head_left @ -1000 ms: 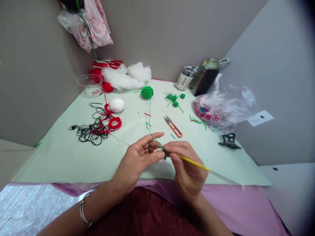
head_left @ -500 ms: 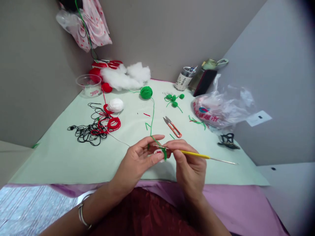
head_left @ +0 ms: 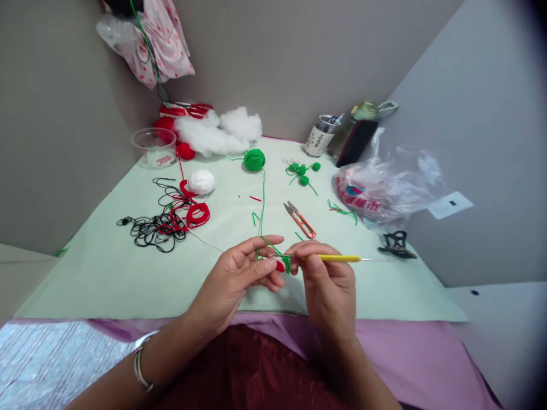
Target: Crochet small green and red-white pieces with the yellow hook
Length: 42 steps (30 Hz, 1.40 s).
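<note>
My left hand pinches a small crocheted piece in red, white and green between thumb and fingers. Green yarn runs from the green yarn ball down over my left forefinger to the piece. In my right hand is a crochet hook with a yellow handle, held like a pen and nearly level. Its metal tip lies at the upper edge of the piece, by the green stitches. My right fingertips are close against the green side; whether they touch it I cannot tell.
Orange-handled thread snips lie beyond my hands, near small green crocheted balls. Tangled black cord, red yarn and a white yarn ball are at left. White stuffing sits behind; a plastic bag stands right.
The hook has swung from sloping down rightward to nearly level. The crocheted piece has turned, showing more red, and my left thumb has shifted up on it.
</note>
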### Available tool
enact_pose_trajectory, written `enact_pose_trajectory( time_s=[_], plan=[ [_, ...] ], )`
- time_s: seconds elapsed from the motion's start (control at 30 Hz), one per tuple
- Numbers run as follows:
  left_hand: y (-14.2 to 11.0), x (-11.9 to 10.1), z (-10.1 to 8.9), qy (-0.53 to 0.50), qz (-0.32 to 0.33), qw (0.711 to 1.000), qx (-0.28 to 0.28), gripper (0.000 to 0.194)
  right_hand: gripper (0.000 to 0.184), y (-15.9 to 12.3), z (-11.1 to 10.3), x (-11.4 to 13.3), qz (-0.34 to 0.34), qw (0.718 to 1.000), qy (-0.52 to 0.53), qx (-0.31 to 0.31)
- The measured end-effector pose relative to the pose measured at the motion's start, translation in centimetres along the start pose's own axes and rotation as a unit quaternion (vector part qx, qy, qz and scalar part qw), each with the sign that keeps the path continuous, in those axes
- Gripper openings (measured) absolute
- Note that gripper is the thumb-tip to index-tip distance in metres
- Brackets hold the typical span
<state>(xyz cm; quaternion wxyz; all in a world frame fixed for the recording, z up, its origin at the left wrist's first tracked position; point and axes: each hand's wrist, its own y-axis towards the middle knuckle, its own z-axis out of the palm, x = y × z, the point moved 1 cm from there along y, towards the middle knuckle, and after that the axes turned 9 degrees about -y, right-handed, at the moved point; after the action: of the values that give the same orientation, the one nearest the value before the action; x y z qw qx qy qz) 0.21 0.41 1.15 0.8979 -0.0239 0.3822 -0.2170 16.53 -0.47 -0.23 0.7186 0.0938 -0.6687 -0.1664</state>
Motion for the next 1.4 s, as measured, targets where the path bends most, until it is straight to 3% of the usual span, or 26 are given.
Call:
enact_pose_trajectory(
  time_s=[0.23, 0.47, 0.7, 0.8, 0.87, 0.9, 0.97, 1.03, 1.1, 1.17, 1.27, 1.4],
  plan=[
    [-0.1, -0.1, 0.0, 0.003, 0.001, 1.0, 0.001, 0.031, 0.021, 0.6, 0.0, 0.6, 0.035, 0.999, 0.023, 0.006],
    [-0.2, 0.1, -0.5, 0.084, 0.059, 0.995, 0.004, 0.028, 0.022, -0.7, -0.5, 1.4, -0.093, 0.987, -0.128, 0.015],
    [-0.4, 0.0, 0.0, 0.104, 0.073, 0.991, -0.03, 0.037, 0.032, -1.5, -1.0, 1.8, -0.211, 0.926, -0.305, 0.071],
    [-0.5, 0.2, 0.2, 0.072, 0.056, 0.995, -0.033, 0.048, 0.044, -2.0, -0.9, 1.2, -0.277, 0.866, -0.412, 0.058],
    [-0.5, 0.2, 0.2, 0.014, 0.009, 1.0, -0.017, 0.051, 0.05, -2.2, -0.8, 0.9, -0.305, 0.837, -0.45, 0.055],
    [-0.4, 0.2, 0.1, -0.018, -0.019, 1.0, -0.01, 0.049, 0.049, -2.2, -0.7, 0.9, -0.302, 0.844, -0.44, 0.051],
    [-0.3, 0.0, 0.0, -0.067, -0.053, 0.996, -0.004, 0.041, 0.039, -1.8, -0.6, 1.1, -0.253, 0.896, -0.363, 0.022],
    [-0.2, -0.3, -0.1, -0.084, -0.049, 0.995, -0.001, 0.035, 0.029, -1.3, -0.4, 1.2, -0.181, 0.954, -0.239, -0.016],
    [-0.2, -0.3, -0.1, -0.073, -0.038, 0.997, 0.005, 0.032, 0.024, -0.7, -0.2, 1.3, -0.126, 0.982, -0.14, -0.022],
    [-0.3, -0.1, 0.1, -0.047, -0.027, 0.998, 0.011, 0.03, 0.022, -0.3, 0.1, 1.2, -0.107, 0.988, -0.112, -0.004],
    [-0.3, 0.4, 0.3, 0.0, 0.008, 1.0, -0.003, 0.031, 0.025, -0.5, 0.4, 0.9, -0.124, 0.979, -0.16, -0.004],
    [0.0, 0.8, 0.3, -0.026, 0.029, 0.999, -0.023, 0.037, 0.035, -1.4, 0.4, 0.5, -0.219, 0.926, -0.309, -0.008]
  ],
)
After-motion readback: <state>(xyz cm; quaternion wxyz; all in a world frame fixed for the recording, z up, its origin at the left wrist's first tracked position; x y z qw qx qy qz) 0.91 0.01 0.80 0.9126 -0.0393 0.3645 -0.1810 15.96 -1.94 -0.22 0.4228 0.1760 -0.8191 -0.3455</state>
